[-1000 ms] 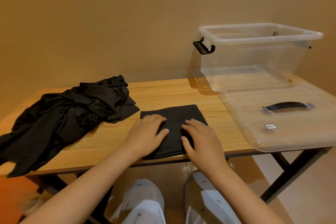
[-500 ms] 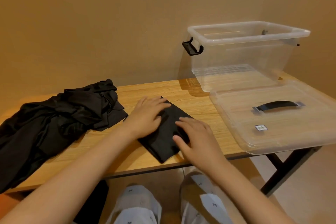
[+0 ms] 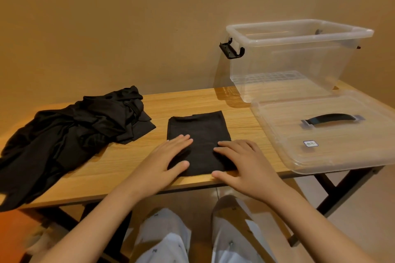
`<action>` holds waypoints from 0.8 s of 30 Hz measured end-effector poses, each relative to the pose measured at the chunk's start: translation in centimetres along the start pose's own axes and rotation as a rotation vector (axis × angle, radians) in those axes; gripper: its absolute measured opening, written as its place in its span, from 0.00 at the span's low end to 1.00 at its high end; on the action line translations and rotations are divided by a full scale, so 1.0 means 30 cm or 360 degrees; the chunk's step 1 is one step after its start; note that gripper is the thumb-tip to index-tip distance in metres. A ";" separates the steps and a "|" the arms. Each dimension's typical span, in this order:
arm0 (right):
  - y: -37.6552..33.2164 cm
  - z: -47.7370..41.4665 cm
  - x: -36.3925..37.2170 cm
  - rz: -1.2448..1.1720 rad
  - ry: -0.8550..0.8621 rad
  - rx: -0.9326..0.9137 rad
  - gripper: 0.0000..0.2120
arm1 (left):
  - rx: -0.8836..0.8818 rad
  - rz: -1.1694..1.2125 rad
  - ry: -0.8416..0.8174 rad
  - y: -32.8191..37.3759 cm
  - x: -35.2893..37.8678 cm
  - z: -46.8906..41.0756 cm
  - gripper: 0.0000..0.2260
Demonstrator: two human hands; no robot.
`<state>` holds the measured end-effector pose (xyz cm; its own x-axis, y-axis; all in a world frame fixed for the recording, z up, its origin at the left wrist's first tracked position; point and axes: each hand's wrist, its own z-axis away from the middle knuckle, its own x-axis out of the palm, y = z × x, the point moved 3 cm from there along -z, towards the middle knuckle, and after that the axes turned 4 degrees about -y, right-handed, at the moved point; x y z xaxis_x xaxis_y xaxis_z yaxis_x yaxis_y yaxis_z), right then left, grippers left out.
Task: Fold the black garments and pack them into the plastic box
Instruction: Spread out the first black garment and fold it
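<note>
Folded garment point(image 3: 198, 141) at table point(image 3: 192, 102) near edge, long axis near-far. Left hand point(image 3: 162, 160) and right hand point(image 3: 245, 162) flat on its near end, fingers straight. Plastic box point(image 3: 295, 57) far right, right hand nearer.

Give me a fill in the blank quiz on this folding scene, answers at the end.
1. The left hand and right hand rest flat on the folded black garment, on the ____ table.
2. The clear plastic box is ____ inside.
3. The lid lies off the box, its black ____ facing up.
4. The unfolded black garments lie to the folded one's ____.
Answers: wooden, empty, handle, left.
</note>
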<state>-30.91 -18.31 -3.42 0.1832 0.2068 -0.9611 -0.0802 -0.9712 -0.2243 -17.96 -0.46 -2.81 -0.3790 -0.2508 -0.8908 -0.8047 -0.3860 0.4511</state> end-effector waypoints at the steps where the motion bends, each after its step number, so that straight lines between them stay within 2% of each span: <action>1: -0.001 -0.006 0.007 0.0001 -0.0023 -0.0063 0.36 | 0.0007 -0.0022 0.0007 0.022 0.014 0.023 0.27; 4: 0.003 -0.008 0.052 0.0098 -0.0190 -0.0186 0.42 | 0.0015 -0.0287 -0.0081 0.042 0.086 0.087 0.35; 6: 0.003 0.010 0.066 0.0095 -0.0174 -0.0205 0.40 | 0.0037 -0.0400 -0.0006 0.021 0.109 0.112 0.35; 9: 0.003 0.047 0.071 0.0006 -0.0016 -0.0250 0.32 | 0.0070 -0.0235 0.0127 -0.004 0.103 0.136 0.30; 13: 0.026 0.074 0.084 -0.0162 0.0126 -0.0297 0.25 | 0.0159 -0.0078 0.0173 -0.020 0.082 0.153 0.22; 20: 0.029 0.103 0.047 -0.0469 0.0064 -0.0207 0.18 | 0.0022 0.0167 0.0193 0.013 0.029 0.180 0.16; 24: 0.020 0.081 -0.043 -0.0957 0.0023 -0.0070 0.07 | -0.0036 0.0469 0.0335 0.040 -0.039 0.166 0.13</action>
<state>-33.57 -18.88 -2.72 0.1972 0.7198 -0.6656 0.0821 -0.6886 -0.7204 -20.76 3.78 -1.50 -0.4889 -0.5308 -0.6923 -0.6637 -0.2887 0.6900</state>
